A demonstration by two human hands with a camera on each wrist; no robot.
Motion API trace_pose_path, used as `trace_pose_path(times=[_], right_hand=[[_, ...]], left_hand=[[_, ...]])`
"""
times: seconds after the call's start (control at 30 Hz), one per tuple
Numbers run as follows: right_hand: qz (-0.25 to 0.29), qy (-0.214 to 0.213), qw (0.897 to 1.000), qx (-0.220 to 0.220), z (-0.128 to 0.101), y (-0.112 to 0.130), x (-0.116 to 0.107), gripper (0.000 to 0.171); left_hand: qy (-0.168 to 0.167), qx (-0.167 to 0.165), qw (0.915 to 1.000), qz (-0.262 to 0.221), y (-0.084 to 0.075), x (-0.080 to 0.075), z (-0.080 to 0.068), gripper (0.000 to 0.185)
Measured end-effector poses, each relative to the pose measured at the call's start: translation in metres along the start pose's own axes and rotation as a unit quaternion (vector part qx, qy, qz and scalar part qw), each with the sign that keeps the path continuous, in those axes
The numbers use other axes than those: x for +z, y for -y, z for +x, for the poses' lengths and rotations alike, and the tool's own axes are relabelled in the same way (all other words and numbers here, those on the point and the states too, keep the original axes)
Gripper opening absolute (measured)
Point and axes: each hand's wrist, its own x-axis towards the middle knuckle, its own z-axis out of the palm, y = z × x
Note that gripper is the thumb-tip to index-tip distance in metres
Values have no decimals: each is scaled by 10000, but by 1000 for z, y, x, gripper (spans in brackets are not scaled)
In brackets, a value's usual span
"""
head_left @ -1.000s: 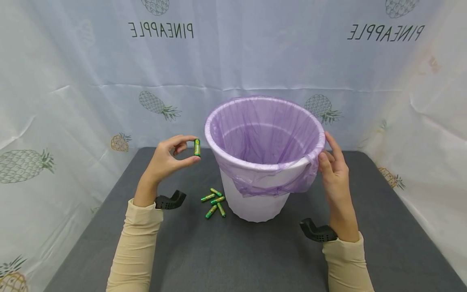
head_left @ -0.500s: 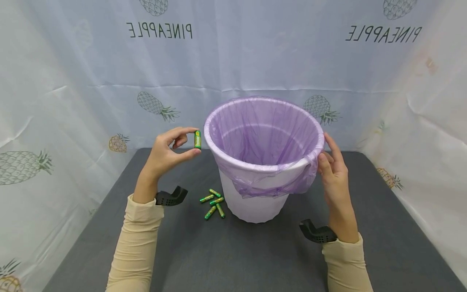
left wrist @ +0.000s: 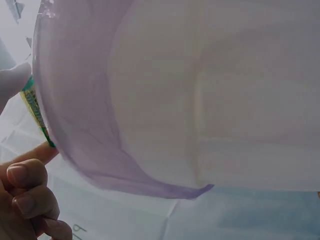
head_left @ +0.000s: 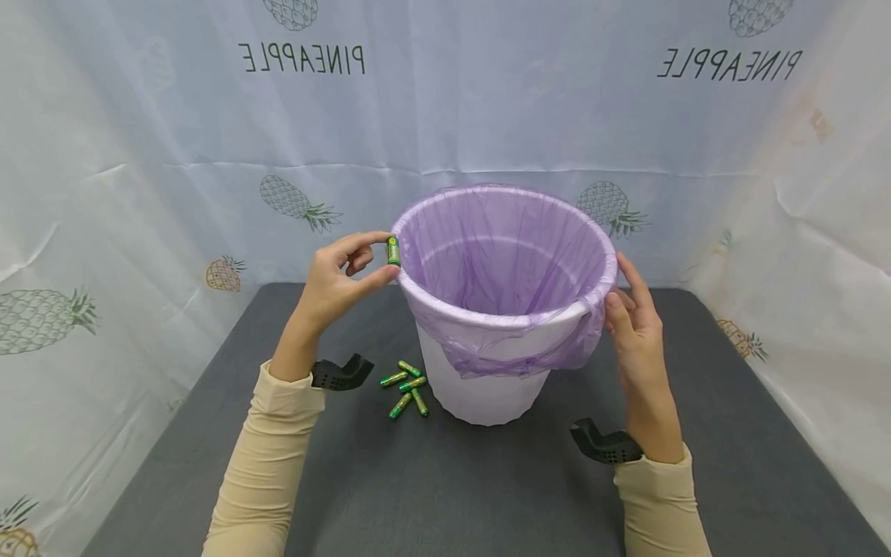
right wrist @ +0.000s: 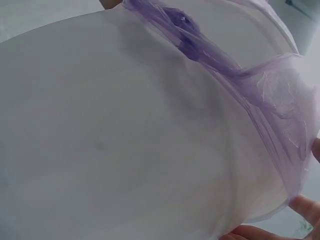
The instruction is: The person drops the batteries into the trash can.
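Pinched upright between thumb and forefinger of my left hand (head_left: 334, 282) is a green and yellow battery (head_left: 394, 251). It stands at the left rim of a white trash can (head_left: 480, 391), and in the left wrist view the battery (left wrist: 33, 106) lies close against that rim. A thin purple trash bag (head_left: 515, 267) lines the can and folds over its rim. At the right side of the rim, my right hand (head_left: 639, 333) touches can and bag from outside with spread fingers and thumb; part of the hand is cut off in the right wrist view.
Several more batteries (head_left: 413, 384) lie in a loose pile on the dark grey table (head_left: 445, 487), left of the can's base. A pale curtain (head_left: 480, 100) printed with pineapples hangs behind and along both sides. Each wrist wears a black mount (head_left: 344, 373).
My left hand has risen and moved right, bringing the battery from beside the can up to its left rim. The right hand has kept its place at the right rim.
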Motion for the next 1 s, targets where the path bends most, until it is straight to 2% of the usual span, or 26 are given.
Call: trace_pose_path(times=[0.57, 0.73, 1.0], right_hand=[[48, -50, 10000, 17, 0, 1, 0, 51], [-38, -109, 9999, 107, -1, 2, 0, 52], [-5, -109, 9999, 122, 0, 3, 1, 52]], left_hand=[[206, -446, 9986, -183, 3, 7, 3, 39], [235, -346, 9988, -236, 4, 8, 3, 42], [25, 36, 9988, -477, 6, 8, -4, 42]])
